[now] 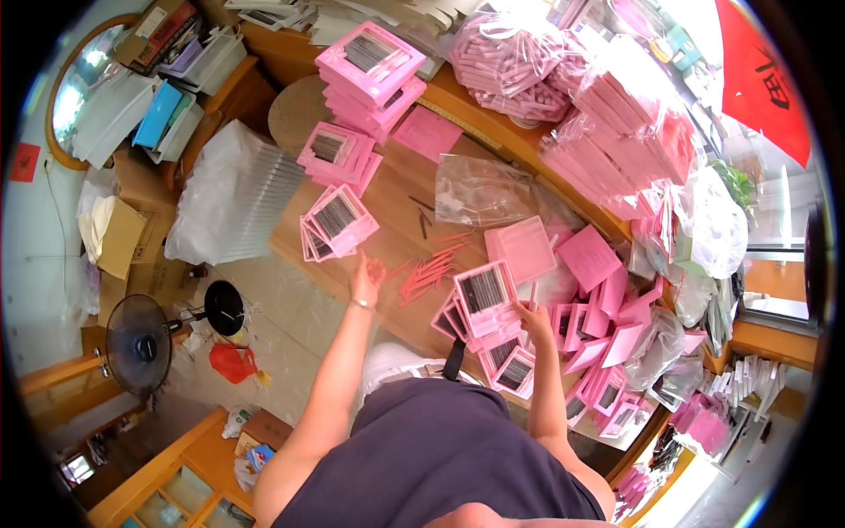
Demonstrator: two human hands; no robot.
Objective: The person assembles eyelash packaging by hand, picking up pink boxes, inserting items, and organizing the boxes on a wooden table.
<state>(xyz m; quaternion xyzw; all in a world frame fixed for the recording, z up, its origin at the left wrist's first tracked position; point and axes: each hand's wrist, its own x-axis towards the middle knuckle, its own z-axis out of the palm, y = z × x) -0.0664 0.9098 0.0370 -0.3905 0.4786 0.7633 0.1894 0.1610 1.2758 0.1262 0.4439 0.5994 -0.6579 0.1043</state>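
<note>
My left hand [366, 280] is raised over the table's near-left edge, its fingers apart and nothing in it. Just beyond it sits a small stack of pink boxes [338, 218] whose clear windows show rows of dark strips. My right hand [533, 322] grips the right edge of a pink windowed box [485, 293], tilted above more boxes of the same kind. Between the hands lies a loose heap of thin orange-pink strips [428, 271]. A few dark thin strips [422, 216] are scattered farther back.
Taller stacks of pink boxes [370, 62] stand at the back left. An open pink box [520, 249], a clear plastic bag [480, 189] and a jumbled pile of pink boxes [607, 343] occupy the right side. Bagged pink boxes [616, 123] line the back. A fan [139, 343] stands at left.
</note>
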